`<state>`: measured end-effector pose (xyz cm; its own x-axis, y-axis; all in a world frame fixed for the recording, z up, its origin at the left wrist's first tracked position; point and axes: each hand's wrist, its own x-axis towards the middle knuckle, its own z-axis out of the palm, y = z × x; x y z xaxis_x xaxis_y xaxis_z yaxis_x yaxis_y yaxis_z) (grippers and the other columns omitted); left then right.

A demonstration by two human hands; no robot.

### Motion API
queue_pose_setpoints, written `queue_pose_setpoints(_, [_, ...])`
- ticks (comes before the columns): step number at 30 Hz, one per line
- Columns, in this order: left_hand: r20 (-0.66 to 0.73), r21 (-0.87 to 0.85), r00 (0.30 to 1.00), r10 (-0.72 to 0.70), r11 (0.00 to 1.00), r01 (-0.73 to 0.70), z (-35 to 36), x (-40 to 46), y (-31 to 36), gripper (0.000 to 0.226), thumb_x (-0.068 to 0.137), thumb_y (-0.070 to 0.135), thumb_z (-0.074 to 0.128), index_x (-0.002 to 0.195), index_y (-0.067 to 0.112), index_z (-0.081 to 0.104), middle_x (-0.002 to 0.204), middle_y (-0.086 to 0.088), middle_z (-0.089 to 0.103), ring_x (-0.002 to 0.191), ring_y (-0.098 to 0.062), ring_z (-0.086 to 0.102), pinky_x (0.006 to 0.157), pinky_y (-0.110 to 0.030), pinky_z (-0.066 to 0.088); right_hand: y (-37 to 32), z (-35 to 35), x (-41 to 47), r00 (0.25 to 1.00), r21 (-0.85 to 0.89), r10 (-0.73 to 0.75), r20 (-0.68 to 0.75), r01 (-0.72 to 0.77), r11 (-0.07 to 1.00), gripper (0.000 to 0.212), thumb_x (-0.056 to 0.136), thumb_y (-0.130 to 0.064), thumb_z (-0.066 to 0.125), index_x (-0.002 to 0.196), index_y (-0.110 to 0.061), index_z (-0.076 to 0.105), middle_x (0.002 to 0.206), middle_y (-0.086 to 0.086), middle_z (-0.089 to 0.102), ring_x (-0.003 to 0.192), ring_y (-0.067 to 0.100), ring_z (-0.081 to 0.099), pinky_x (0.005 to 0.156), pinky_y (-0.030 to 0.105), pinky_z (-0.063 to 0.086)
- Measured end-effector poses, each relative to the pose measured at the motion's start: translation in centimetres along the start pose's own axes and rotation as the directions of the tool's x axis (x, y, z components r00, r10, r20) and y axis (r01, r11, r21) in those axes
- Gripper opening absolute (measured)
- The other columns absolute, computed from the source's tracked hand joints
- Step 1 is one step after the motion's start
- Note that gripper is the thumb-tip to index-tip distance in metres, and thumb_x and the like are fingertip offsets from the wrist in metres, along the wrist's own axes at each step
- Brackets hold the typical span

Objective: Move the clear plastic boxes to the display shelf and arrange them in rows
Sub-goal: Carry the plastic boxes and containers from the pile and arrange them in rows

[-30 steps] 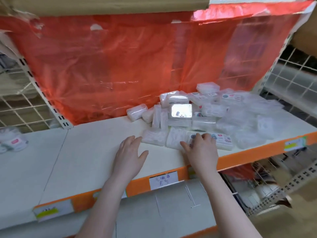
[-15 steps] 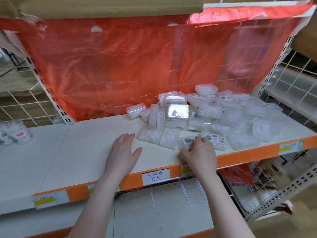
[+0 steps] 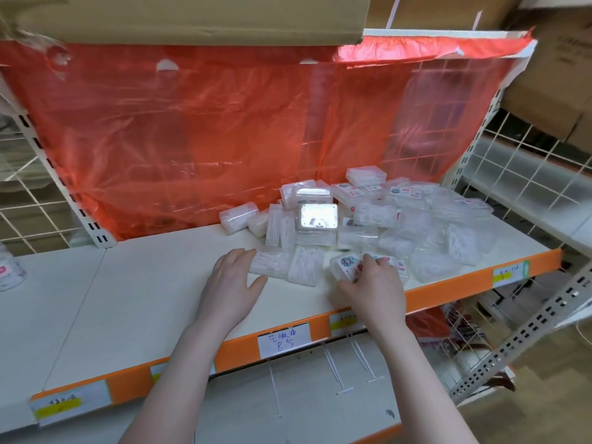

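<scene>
Boxes point(image 3: 378, 219) of clear plastic are heaped on the white shelf point(image 3: 153, 283). One labelled box point(image 3: 344, 265) at its front is pinched by the right hand point(image 3: 371, 290); the left hand point(image 3: 230, 283) is laid flat, fingers touching another box point(image 3: 270, 264).

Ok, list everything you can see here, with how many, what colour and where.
boxes: a loose pile, too many to count, clear, on the shelf's right half, not in rows
shelf: one, white with an orange front edge, across the middle
sheet: one, red plastic, hanging behind the shelf
price tag: one, white, handwritten, on the front edge below the hands
carton: one, brown, on top above the sheet
tub: one, white with a red label, far left on the next shelf
lower shelf: one, white, beneath
left hand: flat on the shelf, fingertips at a box
right hand: grip on a labelled box at the pile's front
</scene>
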<state>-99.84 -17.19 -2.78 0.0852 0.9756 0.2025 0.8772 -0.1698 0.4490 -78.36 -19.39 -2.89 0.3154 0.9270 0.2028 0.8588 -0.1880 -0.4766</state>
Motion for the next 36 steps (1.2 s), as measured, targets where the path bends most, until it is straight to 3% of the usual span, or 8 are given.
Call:
queue_pose_setpoints(7, [0.063, -0.043, 0.988, 0.14, 0.99, -0.138, 1.4, 1.5, 3.4, 0.052, 0.095, 0.032, 0.051, 0.143, 0.019, 0.037, 0.148, 0.003, 0.034, 0.136, -0.015, 0.027, 0.108, -0.025, 0.023, 3.7, -2.5, -0.7, 0.989, -0.043, 0.046, -0.139, -0.052, 0.998, 0.032, 0.076, -0.029, 0.061, 0.095, -0.006, 0.051, 0.087, 0.005, 0.046, 0.092, 0.029, 0.046, 0.066, 0.032, 0.027])
queue_pose_setpoints(13, [0.179, -0.046, 0.93, 0.322, 0.946, -0.319, 4.1, 2.9, 7.9, 0.052, 0.096, 0.036, 0.047, 0.144, 0.021, 0.033, 0.149, 0.004, 0.031, 0.137, -0.014, 0.024, 0.107, -0.023, 0.022, 7.5, -4.4, -1.8, 0.97, -0.053, 0.147, -0.194, -0.16, 0.986, 0.025, 0.072, -0.025, 0.063, 0.083, -0.011, 0.044, 0.082, 0.004, 0.043, 0.088, 0.031, 0.046, 0.063, 0.034, 0.028])
queue_pose_setpoints(18, [0.249, -0.07, 0.859, 0.448, 0.892, -0.446, 6.5, 4.0, 12.0, 0.048, 0.097, 0.034, 0.047, 0.142, 0.021, 0.037, 0.145, 0.005, 0.037, 0.135, -0.012, 0.027, 0.105, -0.025, 0.024, 10.3, -6.0, -2.6, 0.947, -0.08, 0.221, -0.232, -0.245, 0.966, 0.035, 0.076, -0.033, 0.064, 0.1, -0.009, 0.055, 0.093, 0.009, 0.055, 0.091, 0.028, 0.048, 0.066, 0.033, 0.034])
queue_pose_setpoints(22, [0.302, -0.066, 0.813, 0.498, 0.862, -0.503, 8.7, 4.8, 14.1, 0.044, 0.096, 0.034, 0.046, 0.138, 0.02, 0.042, 0.142, 0.004, 0.041, 0.131, -0.014, 0.032, 0.103, -0.025, 0.027, 11.6, -7.0, -3.5, 0.926, -0.055, 0.272, -0.262, -0.296, 0.954, 0.033, 0.08, -0.04, 0.057, 0.097, -0.012, 0.053, 0.093, 0.008, 0.054, 0.091, 0.028, 0.049, 0.07, 0.036, 0.04])
queue_pose_setpoints(25, [0.338, -0.05, 0.785, 0.519, 0.843, -0.536, 10.0, 4.8, 14.7, 0.046, 0.097, 0.034, 0.044, 0.141, 0.019, 0.039, 0.147, 0.003, 0.037, 0.134, -0.015, 0.029, 0.107, -0.026, 0.025, 12.4, -7.3, -4.1, 0.924, -0.054, 0.281, -0.261, -0.305, 0.951, 0.03, 0.08, -0.039, 0.057, 0.093, -0.013, 0.05, 0.094, 0.007, 0.054, 0.09, 0.026, 0.048, 0.068, 0.033, 0.036])
queue_pose_setpoints(31, [0.317, -0.049, 0.786, 0.531, 0.837, -0.545, 10.6, 4.0, 13.6, 0.048, 0.097, 0.036, 0.045, 0.143, 0.023, 0.037, 0.15, 0.005, 0.032, 0.138, -0.013, 0.025, 0.11, -0.026, 0.022, 12.8, -7.2, -4.4, 0.92, 0.001, 0.307, -0.244, -0.316, 0.949, 0.041, 0.082, -0.042, 0.058, 0.107, -0.01, 0.053, 0.1, 0.009, 0.055, 0.096, 0.028, 0.049, 0.072, 0.035, 0.038])
queue_pose_setpoints(36, [0.332, -0.029, 0.778, 0.534, 0.83, -0.557, 9.7, 4.2, 12.7, 0.049, 0.095, 0.04, 0.049, 0.14, 0.025, 0.04, 0.147, 0.007, 0.035, 0.136, -0.011, 0.027, 0.106, -0.025, 0.025, 12.0, -6.9, -3.9, 0.935, 0.048, 0.276, -0.221, -0.273, 0.961, 0.034, 0.079, -0.046, 0.053, 0.093, -0.015, 0.05, 0.087, 0.002, 0.048, 0.089, 0.025, 0.048, 0.064, 0.032, 0.031])
